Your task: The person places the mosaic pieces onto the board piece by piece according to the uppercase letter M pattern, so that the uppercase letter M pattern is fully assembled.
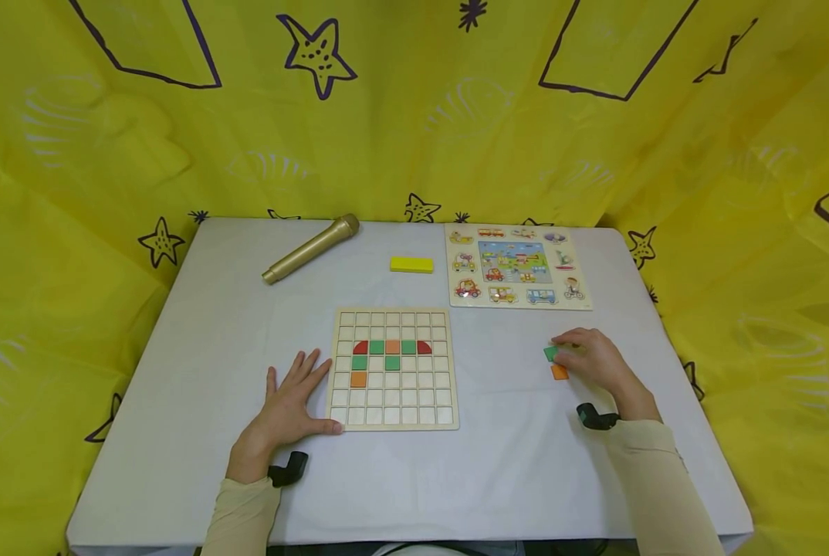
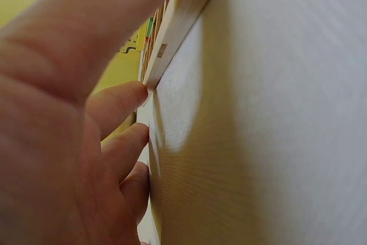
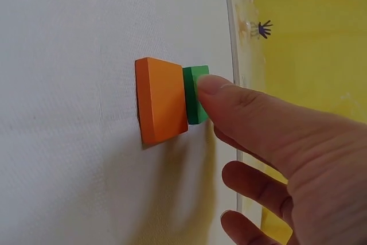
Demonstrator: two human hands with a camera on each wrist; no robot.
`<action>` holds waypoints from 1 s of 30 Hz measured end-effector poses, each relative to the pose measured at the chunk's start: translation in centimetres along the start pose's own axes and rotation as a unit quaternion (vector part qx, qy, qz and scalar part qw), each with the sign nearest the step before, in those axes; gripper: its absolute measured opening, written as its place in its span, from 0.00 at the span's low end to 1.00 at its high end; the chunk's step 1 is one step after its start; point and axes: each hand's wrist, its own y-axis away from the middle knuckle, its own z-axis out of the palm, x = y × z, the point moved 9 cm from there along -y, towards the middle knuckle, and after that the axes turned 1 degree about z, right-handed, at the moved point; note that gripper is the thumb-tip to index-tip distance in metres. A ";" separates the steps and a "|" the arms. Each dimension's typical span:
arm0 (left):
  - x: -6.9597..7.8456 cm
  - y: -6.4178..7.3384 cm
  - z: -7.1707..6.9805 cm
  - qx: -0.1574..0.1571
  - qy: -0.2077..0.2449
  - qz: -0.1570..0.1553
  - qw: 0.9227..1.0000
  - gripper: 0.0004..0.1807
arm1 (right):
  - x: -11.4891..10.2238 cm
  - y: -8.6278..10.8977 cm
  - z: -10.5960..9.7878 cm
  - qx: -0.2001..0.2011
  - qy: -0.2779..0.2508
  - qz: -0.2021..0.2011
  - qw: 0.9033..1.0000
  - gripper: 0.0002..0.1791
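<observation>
A wooden grid board [image 1: 404,397] lies on the table, with red, green and orange tiles in several of its upper and left cells. My left hand [image 1: 282,413] is spread along the board's left side, thumb at the lower left corner and fingertips at the edge. To the right of the board, my right hand [image 1: 597,367] pinches a green square tile [image 3: 193,98] between thumb and forefinger; the forefinger is partly hidden. Right beside that tile lies an orange square tile [image 3: 166,98], flat on the white cloth.
Behind the grid board are a gold microphone [image 1: 310,251], a yellow block [image 1: 411,266] and a picture puzzle board [image 1: 519,298] with vehicles. White cloth covers the table [image 1: 484,479]. Yellow patterned curtains [image 1: 387,139] hang around its back and sides.
</observation>
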 end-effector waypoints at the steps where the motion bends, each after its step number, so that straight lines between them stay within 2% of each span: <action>1: 0.0 0.0 0.0 0.000 -0.001 0.000 1.000 0.65 | 0.0 0.0 0.1 0.000 0.002 -0.001 1.000 0.17; 13: -0.1 0.1 0.0 0.005 0.001 -0.001 1.000 0.65 | -0.3 -0.1 0.7 -0.005 0.028 -0.014 0.999 0.14; 30: -0.1 0.0 0.0 0.002 0.000 -0.003 1.000 0.65 | -0.3 -0.2 0.9 0.005 0.028 -0.019 0.999 0.14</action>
